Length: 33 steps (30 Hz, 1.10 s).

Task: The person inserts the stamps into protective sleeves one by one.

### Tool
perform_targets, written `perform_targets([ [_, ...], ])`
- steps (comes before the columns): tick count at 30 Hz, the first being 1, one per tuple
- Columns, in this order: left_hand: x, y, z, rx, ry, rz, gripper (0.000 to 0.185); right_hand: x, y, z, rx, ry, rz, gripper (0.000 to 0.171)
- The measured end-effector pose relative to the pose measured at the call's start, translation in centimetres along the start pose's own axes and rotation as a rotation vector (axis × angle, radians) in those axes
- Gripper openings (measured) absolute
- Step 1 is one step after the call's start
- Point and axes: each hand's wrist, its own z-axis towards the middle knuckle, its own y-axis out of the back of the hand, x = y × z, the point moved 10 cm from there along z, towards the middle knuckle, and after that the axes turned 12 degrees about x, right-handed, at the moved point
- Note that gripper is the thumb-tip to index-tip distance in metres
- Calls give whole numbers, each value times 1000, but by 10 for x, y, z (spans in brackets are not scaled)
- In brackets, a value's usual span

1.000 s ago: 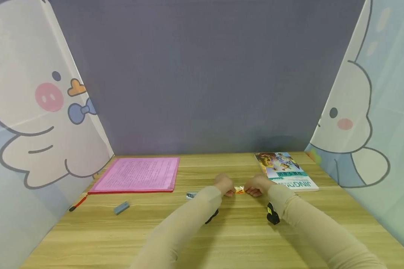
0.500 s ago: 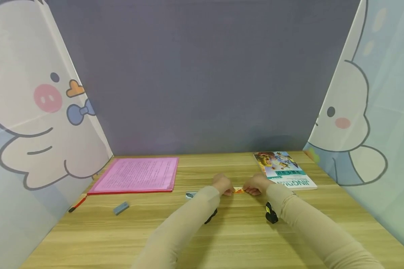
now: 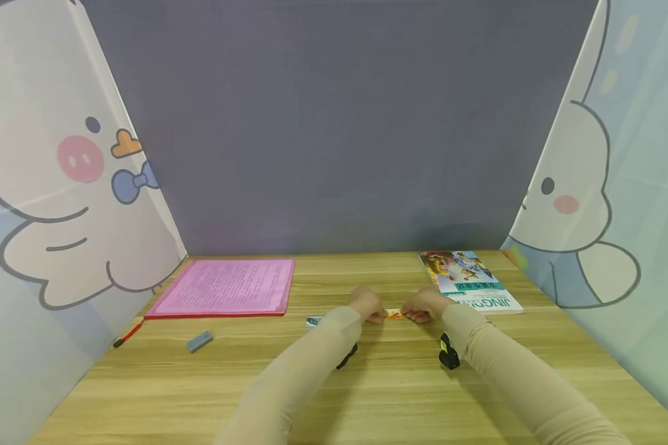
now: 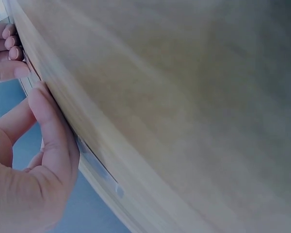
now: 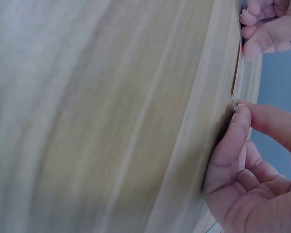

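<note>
Almost nothing has moved in 1 second: the left hand [image 3: 367, 304] and right hand [image 3: 423, 305] still pinch the ends of a small orange strip [image 3: 395, 314], flat on the wooden desk [image 3: 367, 395], middle far. The book [image 3: 470, 281] on the right reads "JING".

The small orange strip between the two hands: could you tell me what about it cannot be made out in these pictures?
- Head view: the orange strip is too small to read its print; the left hand and right hand cover its ends.
- Left wrist view: blurred; the thumb hides the strip's face.
- Right wrist view: only a pale edge shows beside the fingers.
</note>
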Motion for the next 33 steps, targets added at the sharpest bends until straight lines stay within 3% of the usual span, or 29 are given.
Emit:
perform_targets([
  [4,3,-1,0,4,4,-66,22,1,-1,-1,17,12,1,9],
  [8,1,2,-2,3,-16,-72,25,5,-2,-1,48,37,31,11],
  [12,-1,1,-6,72,-54,-68,23,6,-4,-2,99,56,92,20],
  [15,3,0,3,138,-75,-35,23,5,-4,-5,125,68,110,23],
  [18,23,-1,48,210,-103,-41,21,8,2,-9,111,90,114,23],
  [20,28,7,57,205,-110,-56,23,14,7,-14,104,115,115,25],
  [22,23,19,47,209,-130,-70,25,21,14,-19,86,135,108,27],
  [24,-1,40,-6,157,-158,-46,26,31,19,-27,76,170,71,31],
  [25,-15,50,-40,134,-156,4,28,37,22,-30,66,185,41,33],
  [27,-28,68,-64,121,-207,88,25,48,28,-37,51,214,-24,37],
  [29,-34,84,-74,98,-251,134,25,58,32,-44,34,254,-93,40],
  [30,-34,91,-72,88,-269,175,27,62,34,-47,24,268,-122,40],
  [32,-29,101,-53,75,-309,207,31,70,37,-51,9,300,-176,39],
  [33,-30,106,-54,65,-325,220,34,73,37,-54,1,318,-208,39],
])
